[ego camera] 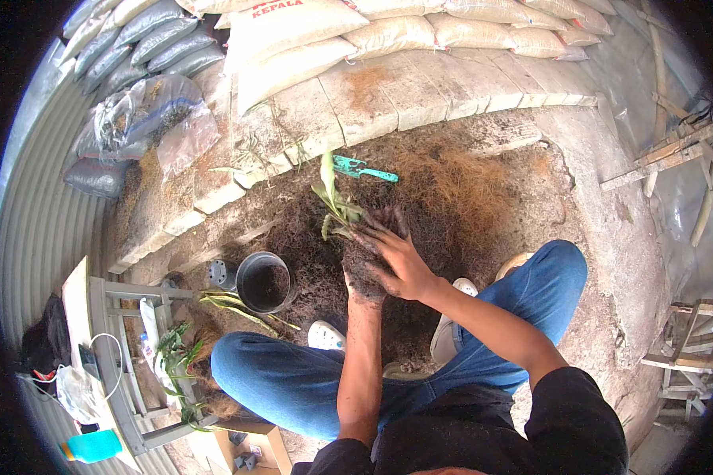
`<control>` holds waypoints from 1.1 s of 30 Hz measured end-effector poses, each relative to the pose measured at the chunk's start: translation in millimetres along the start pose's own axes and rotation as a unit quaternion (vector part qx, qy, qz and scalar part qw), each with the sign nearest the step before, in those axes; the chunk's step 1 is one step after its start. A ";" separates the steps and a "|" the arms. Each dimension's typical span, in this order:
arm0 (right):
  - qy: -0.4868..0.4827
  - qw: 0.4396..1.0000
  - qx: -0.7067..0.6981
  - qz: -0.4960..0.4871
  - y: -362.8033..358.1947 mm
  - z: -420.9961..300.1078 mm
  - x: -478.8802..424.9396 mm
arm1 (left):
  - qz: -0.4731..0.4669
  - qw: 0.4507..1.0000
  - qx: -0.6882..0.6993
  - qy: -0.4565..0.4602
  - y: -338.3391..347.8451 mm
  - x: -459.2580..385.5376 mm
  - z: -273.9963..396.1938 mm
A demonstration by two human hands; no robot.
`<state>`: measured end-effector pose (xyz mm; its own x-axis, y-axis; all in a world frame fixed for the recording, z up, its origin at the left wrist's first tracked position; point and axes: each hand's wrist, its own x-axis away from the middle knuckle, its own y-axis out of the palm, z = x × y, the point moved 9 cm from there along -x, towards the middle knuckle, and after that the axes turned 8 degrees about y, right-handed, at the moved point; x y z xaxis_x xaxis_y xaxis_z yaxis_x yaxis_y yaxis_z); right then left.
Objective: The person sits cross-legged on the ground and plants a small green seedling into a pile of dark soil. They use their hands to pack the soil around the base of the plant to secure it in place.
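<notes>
A small leafy plant [336, 208] is held between my hands, low over the soil, with its leaves pointing away from me. My left hand [363, 274] is coated in dark soil and lies partly under the right. Across the plant's base and the left hand stretch the soiled fingers of my right hand [401, 255]. The plant's roots are hidden by my hands. Just beyond the leaves lies a turquoise hand trowel [368, 170] with soil on its blade. To the left stands a black plastic pot [265, 281] with dark soil inside.
A smaller black pot [221, 274] and loose long leaves [237, 307] are beside the large pot. Brown fibre [460, 184] covers the soil at right. Concrete blocks [365, 110] edge the soil, with stacked sacks [392, 37] behind. A bench [98, 320] and cardboard box [273, 448] stand at left.
</notes>
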<state>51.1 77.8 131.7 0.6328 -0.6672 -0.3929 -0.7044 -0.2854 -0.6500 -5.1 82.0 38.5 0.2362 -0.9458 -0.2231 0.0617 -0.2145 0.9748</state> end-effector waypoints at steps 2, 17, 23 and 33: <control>0.025 0.995 -0.094 0.010 -2.2 8.1 -4.0 | 0.070 0.996 -0.051 0.022 -19.1 0.3 7.6; 0.428 0.678 -0.596 0.036 48.2 97.5 30.3 | 0.317 0.908 -0.267 0.054 -24.2 1.5 -0.6; 0.408 0.725 -0.553 -0.031 36.6 104.9 19.7 | 0.311 0.920 -0.234 -0.053 -52.3 8.0 11.4; 0.325 0.918 -0.202 0.102 -4.7 112.2 7.1 | 0.261 0.947 -0.178 -0.067 -22.3 -1.5 6.5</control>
<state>94.9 151.6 59.0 0.2410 -0.9675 0.0769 -0.9319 -0.2528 -0.2601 -13.1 86.5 17.1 0.2012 -0.9278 0.3141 0.2983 0.3634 0.8826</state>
